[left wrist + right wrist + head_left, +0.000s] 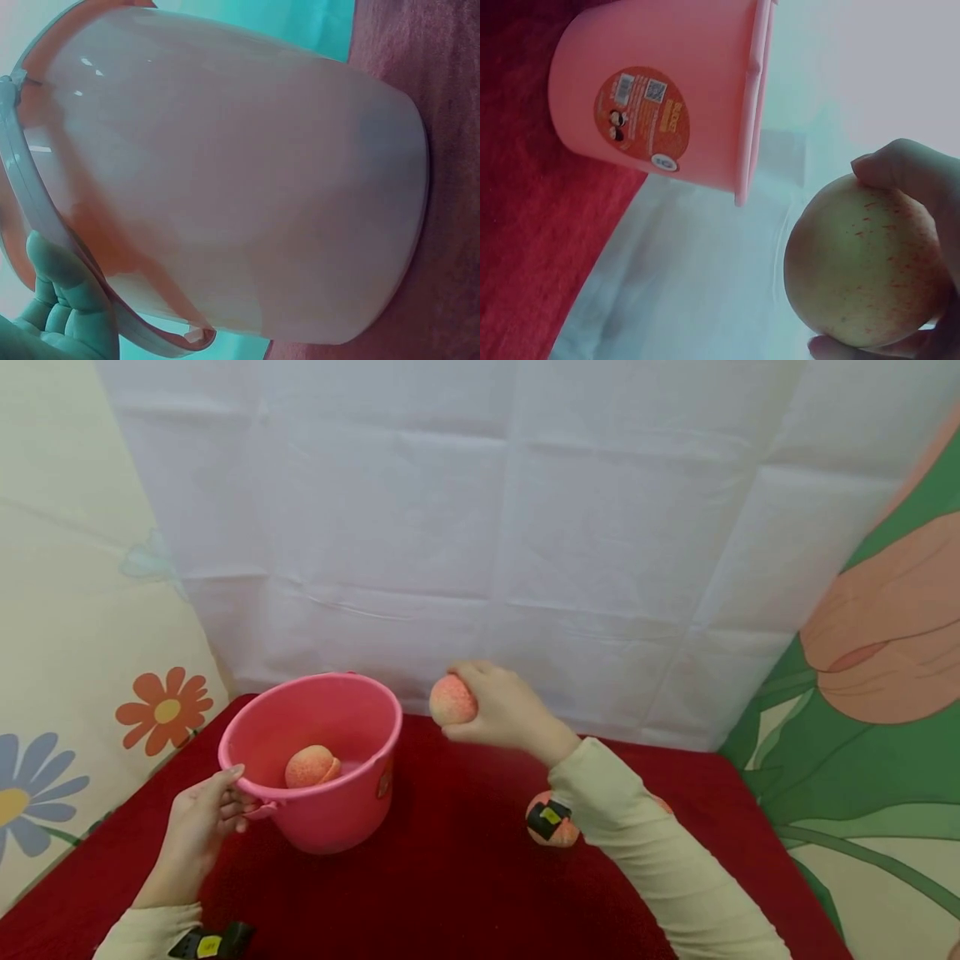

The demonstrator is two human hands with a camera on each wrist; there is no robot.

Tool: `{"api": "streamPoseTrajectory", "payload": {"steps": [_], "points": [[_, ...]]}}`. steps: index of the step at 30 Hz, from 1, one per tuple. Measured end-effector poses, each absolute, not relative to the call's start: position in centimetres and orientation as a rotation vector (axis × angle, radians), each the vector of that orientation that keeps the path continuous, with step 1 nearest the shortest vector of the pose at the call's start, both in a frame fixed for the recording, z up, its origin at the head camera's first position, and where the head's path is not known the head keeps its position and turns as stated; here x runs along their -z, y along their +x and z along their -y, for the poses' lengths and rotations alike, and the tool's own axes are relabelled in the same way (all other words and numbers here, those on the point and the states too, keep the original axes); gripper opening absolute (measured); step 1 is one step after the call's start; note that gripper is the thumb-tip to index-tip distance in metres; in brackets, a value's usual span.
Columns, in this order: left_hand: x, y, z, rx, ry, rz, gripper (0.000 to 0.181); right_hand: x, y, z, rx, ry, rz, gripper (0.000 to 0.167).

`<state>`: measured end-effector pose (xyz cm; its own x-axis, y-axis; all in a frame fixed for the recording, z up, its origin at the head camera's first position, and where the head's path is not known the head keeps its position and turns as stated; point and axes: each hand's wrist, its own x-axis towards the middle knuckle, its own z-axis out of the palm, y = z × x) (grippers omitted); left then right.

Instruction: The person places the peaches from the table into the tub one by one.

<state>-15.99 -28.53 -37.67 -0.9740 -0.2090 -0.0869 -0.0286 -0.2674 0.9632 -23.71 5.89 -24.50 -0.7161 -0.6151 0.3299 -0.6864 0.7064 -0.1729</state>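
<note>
A pink plastic bucket point(337, 818) stands on the red cloth, left of the middle. My left hand point(197, 822) grips its near left rim, with the thumb over the edge; the left wrist view shows the fingers at the bucket's handle point(34, 176). One peach point(311, 767) lies inside the bucket. To the right of the bucket and above the cloth, my right hand point(510, 710) holds another peach point(452, 700) between thumb and fingers. Up close in the right wrist view, that peach point(862, 262) looks yellowish with red flecks.
Below my right forearm a peach point(564, 837) sits on the red cloth point(450, 893), partly covered by the black wrist device point(547, 818). Behind the sleeve a sliver of another round peach-coloured thing point(663, 804) shows. A white sheet point(390, 527) hangs behind the table.
</note>
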Motion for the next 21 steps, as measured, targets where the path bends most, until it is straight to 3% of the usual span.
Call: {"api": "streamPoseTrajectory", "payload": {"steps": [21], "points": [[37.8,-16.0,28.6,2.397,0.296,1.832,0.035,24.3,-24.1,-1.5,-0.470,1.088,2.683,0.059]]}}
